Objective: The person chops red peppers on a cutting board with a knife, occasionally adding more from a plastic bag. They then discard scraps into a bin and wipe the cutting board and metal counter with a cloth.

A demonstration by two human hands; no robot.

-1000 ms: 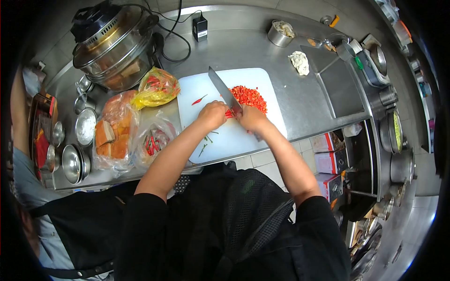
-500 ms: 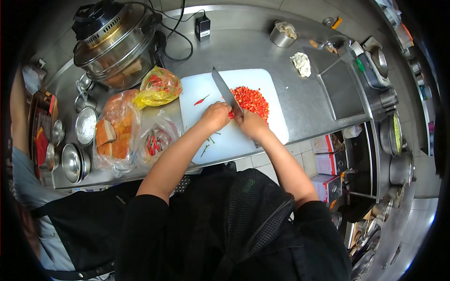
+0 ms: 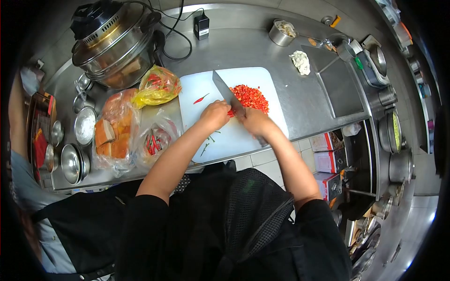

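My right hand [image 3: 258,122] is wrapped round the handle of a large kitchen knife [image 3: 225,89], whose blade points away from me across a white cutting board [image 3: 197,79]. Curled beside the blade, my left hand [image 3: 215,115] presses red chilies [image 3: 230,113] against the board; only a bit of red shows at its fingertips. A heap of chopped red chili [image 3: 251,97] lies to the right of the blade. One whole red chili [image 3: 201,99] is on the board's left side, and green stems [image 3: 206,146] are scattered near its front edge.
Left of the board are a yellow bag of chilies [image 3: 157,86], a clear bag of chilies [image 3: 157,140], bagged orange-brown blocks [image 3: 117,133] and metal bowls [image 3: 71,163]. A glass-bowled cooker [image 3: 112,51] stands behind. A sink [image 3: 342,89] is at right; another person [image 3: 70,225] stands left.
My right hand and the knife handle have shifted slightly to the right, and the blade has moved a little beside my left hand. My left hand stays nearly in place.
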